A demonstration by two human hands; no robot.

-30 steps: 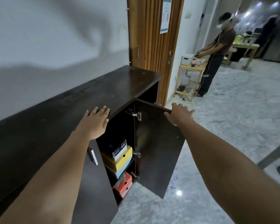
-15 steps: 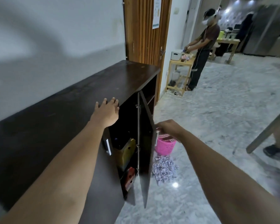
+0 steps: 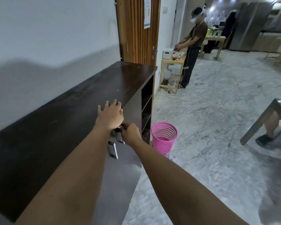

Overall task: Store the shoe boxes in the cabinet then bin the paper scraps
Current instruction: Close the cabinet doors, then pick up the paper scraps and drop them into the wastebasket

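Dark brown wood makes up the cabinet (image 3: pixel 68 120), a long low unit against the pale wall, and both of its doors now sit flush with the front. No shoe boxes show; the doors hide whatever is behind them. The left hand (image 3: pixel 110 116) lies flat on the front edge of the cabinet's top surface, its grip wide with fingers spread and holding nothing. The right hand (image 3: pixel 130 133) is just below it at the upper edge of the right door (image 3: pixel 130 158), fingers curled in a narrow grip on the small handle (image 3: pixel 120 139) there. A second handle (image 3: pixel 113 151) sits just beside it on the left door. At the cabinet's far end are open shelves (image 3: pixel 146 111). A pink mesh bin (image 3: pixel 164 137) stands on the marble floor (image 3: pixel 209 127) near that end, and a few paper scraps (image 3: pixel 169 156) peek out at its foot, behind the right forearm. Another person (image 3: pixel 192 46) stands at a small wooden table (image 3: pixel 172 62) in the background.
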